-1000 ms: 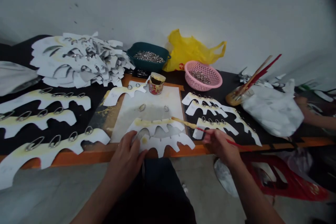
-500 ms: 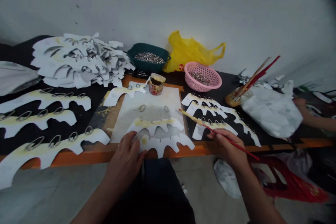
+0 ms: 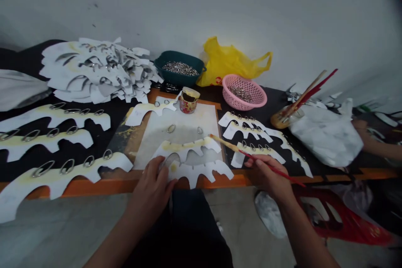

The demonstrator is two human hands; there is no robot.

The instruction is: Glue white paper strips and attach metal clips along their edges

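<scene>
Two hands at the bench: left hand [image 3: 150, 194] spread, pressing a light, stiff-looking card cutout [image 3: 201, 170] by its edge; right hand [image 3: 266, 173] pinching a slim paintbrush [image 3: 232, 147].

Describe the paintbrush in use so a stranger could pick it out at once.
Along the table's orange front edge, find the right hand beside the white board. It holds a red-handled paintbrush with a yellow-stained tip; the other brushes stand in a dish farther right.
</scene>
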